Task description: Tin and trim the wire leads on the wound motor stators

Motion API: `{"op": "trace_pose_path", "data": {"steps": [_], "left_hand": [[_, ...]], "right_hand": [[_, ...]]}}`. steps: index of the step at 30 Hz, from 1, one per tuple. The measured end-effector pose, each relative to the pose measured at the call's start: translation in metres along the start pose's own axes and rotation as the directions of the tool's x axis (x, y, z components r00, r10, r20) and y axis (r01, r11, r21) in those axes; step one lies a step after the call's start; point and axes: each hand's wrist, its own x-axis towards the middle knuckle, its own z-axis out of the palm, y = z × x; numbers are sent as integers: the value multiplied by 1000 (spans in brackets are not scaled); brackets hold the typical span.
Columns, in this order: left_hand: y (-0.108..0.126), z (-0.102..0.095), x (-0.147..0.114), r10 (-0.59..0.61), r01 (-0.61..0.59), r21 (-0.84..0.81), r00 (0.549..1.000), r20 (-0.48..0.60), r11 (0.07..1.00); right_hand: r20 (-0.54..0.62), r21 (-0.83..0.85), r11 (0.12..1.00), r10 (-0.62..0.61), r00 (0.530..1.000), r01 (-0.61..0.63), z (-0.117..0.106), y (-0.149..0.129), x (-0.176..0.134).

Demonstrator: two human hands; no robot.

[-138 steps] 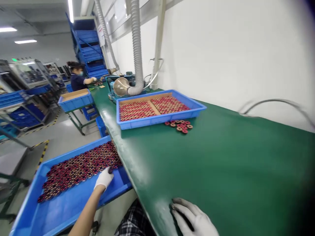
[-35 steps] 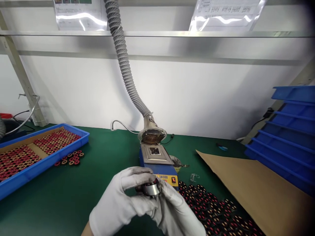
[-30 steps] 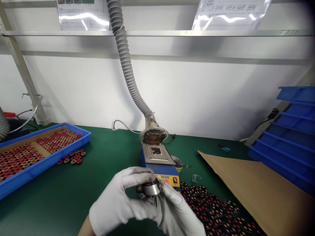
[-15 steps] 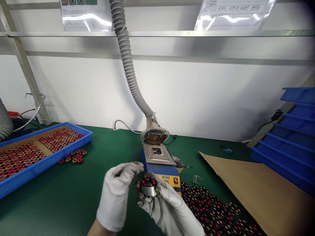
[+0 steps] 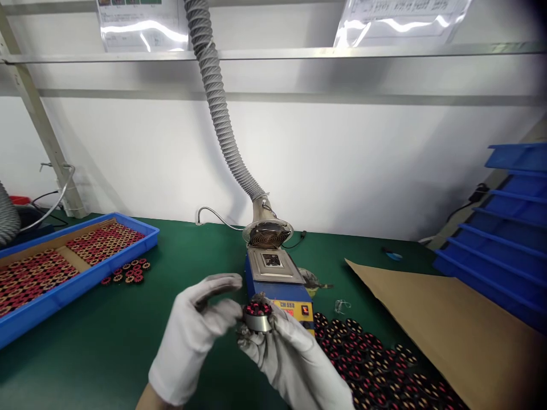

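Note:
My right hand [image 5: 293, 350], in a white glove with blackened fingertips, grips a wound motor stator [image 5: 257, 322] in front of the blue machine. The stator shows a silver metal ring round its side and red windings on top. Just left of it is my left hand [image 5: 192, 327], also gloved in white. Its fingers are apart and point toward the stator, with nothing seen in them. Behind both hands stands a blue and yellow solder pot [image 5: 276, 289] with a metal top plate and a small square opening.
A flexible exhaust duct [image 5: 217, 102] comes down behind the pot. On the left, a blue tray [image 5: 147, 242] holds many red-and-tan stators, with several loose stators [image 5: 128, 272] beside it. A pile of stators [image 5: 363, 361], brown cardboard [image 5: 444, 319] and stacked blue trays [image 5: 508, 228] occupy the right.
My left hand has drawn back a little to the left and its fingers have spread. My right hand still holds the stator in nearly the same place.

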Motion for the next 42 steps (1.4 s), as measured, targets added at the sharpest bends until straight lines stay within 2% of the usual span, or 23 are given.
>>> {"op": "trace_pose_path", "data": {"steps": [2,3,5,7,9,11,12,14,16,18,21,25,28,30,32,34,36,39,42], "left_hand": [[-1,4,-1,-75,67,66,987,139,996],[-2,8,-2,-79,71,55,985,154,996],[-6,13,-3,-43,43,-6,994,98,999],[-8,11,-3,30,-31,-76,1000,-2,997],[-8,3,-2,93,-110,-124,987,-132,986],[-6,-4,-2,113,-134,-106,976,-188,985],[-4,-6,-2,111,-120,-51,982,-155,991],[-1,-5,-5,79,-80,135,997,14,988],[0,2,-7,55,-107,296,982,179,949],[-1,9,-8,92,-178,324,960,264,929],[-3,13,-5,143,-202,226,957,254,953],[-7,7,-2,104,-109,52,990,97,993],[-6,0,-2,126,-129,-132,992,-26,983],[-2,-6,-2,115,-127,-172,991,-75,977],[4,-8,-3,-6,6,-86,1000,2,996],[8,-7,-3,-189,185,42,974,128,982],[8,-2,-4,-265,258,64,949,170,964],[3,5,-7,-172,178,-26,973,152,984],[0,3,-9,-81,96,-117,988,130,989]], "right_hand": [[-10,-8,1000,-26,1000,26,0,2,2],[-26,-15,999,-42,999,42,0,3,3],[-65,-13,998,-67,996,66,-1,5,3],[-74,21,998,-52,996,54,-3,3,2],[-37,48,999,-20,999,21,-5,0,0],[19,51,999,10,1000,-11,-5,-4,-1],[38,49,999,18,999,-20,-5,-5,-1],[45,55,998,11,999,-14,-3,-6,-1],[24,56,998,5,1000,-6,0,-5,-1],[-2,64,998,-1,1000,1,1,-3,0],[4,60,998,15,1000,-15,-2,-1,-1],[22,-28,998,52,998,-51,-6,0,-2],[38,-34,997,69,997,-67,-6,-1,-4],[57,-26,997,78,995,-77,-5,-4,-5],[51,-10,999,49,997,-49,-4,-6,-6],[14,11,1000,-3,1000,3,-3,-7,-7],[-10,6,999,-36,999,36,0,-7,-8],[9,-17,998,-62,998,62,4,-6,-9],[42,-34,998,-52,998,53,6,-6,-8]]}}
